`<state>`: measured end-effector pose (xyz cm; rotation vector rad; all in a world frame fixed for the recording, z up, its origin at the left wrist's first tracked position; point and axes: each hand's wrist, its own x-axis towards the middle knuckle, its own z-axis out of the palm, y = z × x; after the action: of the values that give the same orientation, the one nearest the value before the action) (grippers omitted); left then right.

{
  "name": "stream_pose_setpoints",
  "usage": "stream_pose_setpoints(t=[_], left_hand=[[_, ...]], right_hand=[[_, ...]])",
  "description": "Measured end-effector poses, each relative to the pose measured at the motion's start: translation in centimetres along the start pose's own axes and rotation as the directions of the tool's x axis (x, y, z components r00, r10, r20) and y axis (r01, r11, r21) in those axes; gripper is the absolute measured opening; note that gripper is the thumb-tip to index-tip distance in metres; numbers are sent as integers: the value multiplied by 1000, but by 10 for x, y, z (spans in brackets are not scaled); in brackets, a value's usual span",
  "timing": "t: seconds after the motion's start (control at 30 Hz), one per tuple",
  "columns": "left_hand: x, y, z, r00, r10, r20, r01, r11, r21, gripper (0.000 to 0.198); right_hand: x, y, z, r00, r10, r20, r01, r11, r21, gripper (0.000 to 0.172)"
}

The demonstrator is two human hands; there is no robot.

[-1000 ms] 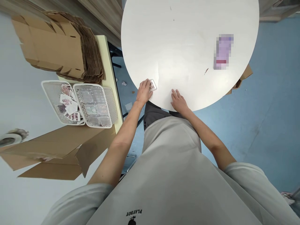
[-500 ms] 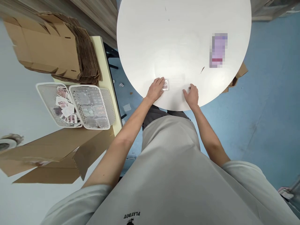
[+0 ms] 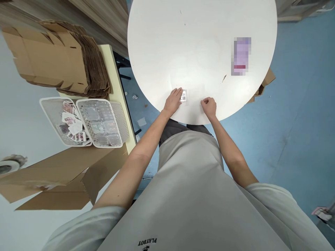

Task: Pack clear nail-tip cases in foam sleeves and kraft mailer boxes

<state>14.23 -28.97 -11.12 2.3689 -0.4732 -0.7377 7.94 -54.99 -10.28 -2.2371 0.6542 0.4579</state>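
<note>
On the white round table (image 3: 201, 45), near its front edge, lies a small clear plastic case (image 3: 184, 95) with small dark oval shapes showing inside. My left hand (image 3: 173, 101) is at its left side, fingers over the upper left part and thumb by the lower edge, so part of the case is hidden. A short gap to the right of the case, my right hand (image 3: 209, 107) rests low over the table with fingers curled in and thumb tip against them. Whatever sits in that pinch is too small or hidden to make out.
A blurred purple item (image 3: 241, 55) lies at the table's right. On a side table to my left are stacked flat cardboard boxes (image 3: 57, 59), a white basket (image 3: 52, 115) of printed cards, another basket (image 3: 101, 144) of clear cases, and an open carton (image 3: 65, 167).
My right hand has moved slightly left and its fingers have curled closed into a pinch. My left hand stays at the case. The whole view has shifted a little.
</note>
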Motion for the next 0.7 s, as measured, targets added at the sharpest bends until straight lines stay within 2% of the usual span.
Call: stream_pose_setpoints(t=[0.07,0.17,0.23,0.37,0.43,0.53,0.7], left_hand=[[-1,5,-2,1000,-16,-1,16,1000,-19,78],[-2,9,-3,1000,-30,-6,30,998,-49,79],[-2,9,-3,1000,-24,-17,22,997,-71,76],[3,9,-1,1000,-13,-26,11,995,-99,73],[5,12,-2,1000,-17,-25,15,996,-92,80],[10,21,-3,999,-25,-32,23,998,-66,91],[26,33,-3,999,30,-27,-32,997,-64,79]], right_hand=[[1,3,5,999,10,-31,-7,995,95,9],[6,6,15,989,138,-58,-115,948,298,33],[11,8,21,976,205,-76,-165,918,360,42],[16,16,23,971,186,-151,-140,952,272,42],[16,18,23,969,169,-182,-122,962,245,40],[14,19,23,962,195,-194,-133,947,291,42],[12,15,25,955,242,-171,-176,927,333,51]])
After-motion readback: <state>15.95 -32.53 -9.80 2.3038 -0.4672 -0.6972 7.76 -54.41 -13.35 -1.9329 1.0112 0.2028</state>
